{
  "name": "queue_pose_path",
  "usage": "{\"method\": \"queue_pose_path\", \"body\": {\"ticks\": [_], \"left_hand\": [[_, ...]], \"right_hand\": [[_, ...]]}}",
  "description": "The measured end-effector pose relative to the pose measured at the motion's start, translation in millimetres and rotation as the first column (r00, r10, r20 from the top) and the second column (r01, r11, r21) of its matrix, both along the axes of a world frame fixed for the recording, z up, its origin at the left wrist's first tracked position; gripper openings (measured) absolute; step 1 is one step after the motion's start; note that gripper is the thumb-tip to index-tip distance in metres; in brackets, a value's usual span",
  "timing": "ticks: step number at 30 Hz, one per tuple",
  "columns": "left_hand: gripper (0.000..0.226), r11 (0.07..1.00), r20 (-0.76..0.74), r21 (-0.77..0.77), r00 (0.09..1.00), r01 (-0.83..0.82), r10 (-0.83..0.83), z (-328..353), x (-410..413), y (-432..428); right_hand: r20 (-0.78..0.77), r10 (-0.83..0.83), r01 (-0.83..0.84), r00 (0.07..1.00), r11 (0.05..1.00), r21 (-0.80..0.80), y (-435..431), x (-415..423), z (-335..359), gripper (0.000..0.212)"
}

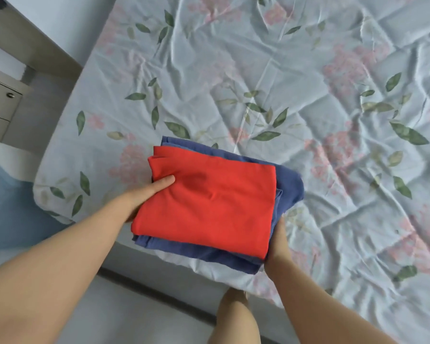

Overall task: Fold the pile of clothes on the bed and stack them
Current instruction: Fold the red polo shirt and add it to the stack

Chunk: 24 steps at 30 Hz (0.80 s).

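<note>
1. Drawer cabinet (0,100), far left beside the bed: both of its drawer fronts are closed, and one carries a round knob (10,95). You cannot see the contents.
2. Red garment (209,204): folded into a flat rectangle, it lies on top of the stack, and you can see its layered fold edges at the far left corner.
3. Blue garment (289,184): folded and directly under the red one, touching it. It shows past the red on the far, right and near sides.
4. Stack position: it sits over the near part of the bed (308,83), towards the left corner and close to the near edge. You cannot tell whether it rests on the sheet or is lifted just clear.
5. Your left hand (149,192): it grips the left edge of the stack, thumb pressed flat on the red garment. The fingers are hidden beneath.
6. Your right hand (278,244): it holds the blue garment at the near right corner with the thumb against its edge. The fingers are tucked out of sight under the cloth.
7. Open room: a wrinkled floral sheet stretches wide to the right of the stack and beyond it.
8. Edges: the rounded left corner of the bed is just left of the stack. Below the near edge you see the floor (134,306) and a bare leg (233,319).
</note>
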State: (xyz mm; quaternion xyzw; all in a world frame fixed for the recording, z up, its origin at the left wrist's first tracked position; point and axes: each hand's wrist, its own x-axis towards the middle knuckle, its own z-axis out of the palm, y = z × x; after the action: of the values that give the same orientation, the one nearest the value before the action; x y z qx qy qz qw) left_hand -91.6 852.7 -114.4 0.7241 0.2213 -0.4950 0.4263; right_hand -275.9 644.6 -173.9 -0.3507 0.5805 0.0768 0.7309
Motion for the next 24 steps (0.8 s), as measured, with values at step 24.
{"method": "queue_pose_path", "body": {"ticks": [24], "left_hand": [[0.056,0.425,0.459,0.839,-0.024,0.34,-0.888,-20,-89,-3]], "right_hand": [[-0.578,0.716,-0.679,0.392,-0.198,-0.707,60,15,34,0.065]]}}
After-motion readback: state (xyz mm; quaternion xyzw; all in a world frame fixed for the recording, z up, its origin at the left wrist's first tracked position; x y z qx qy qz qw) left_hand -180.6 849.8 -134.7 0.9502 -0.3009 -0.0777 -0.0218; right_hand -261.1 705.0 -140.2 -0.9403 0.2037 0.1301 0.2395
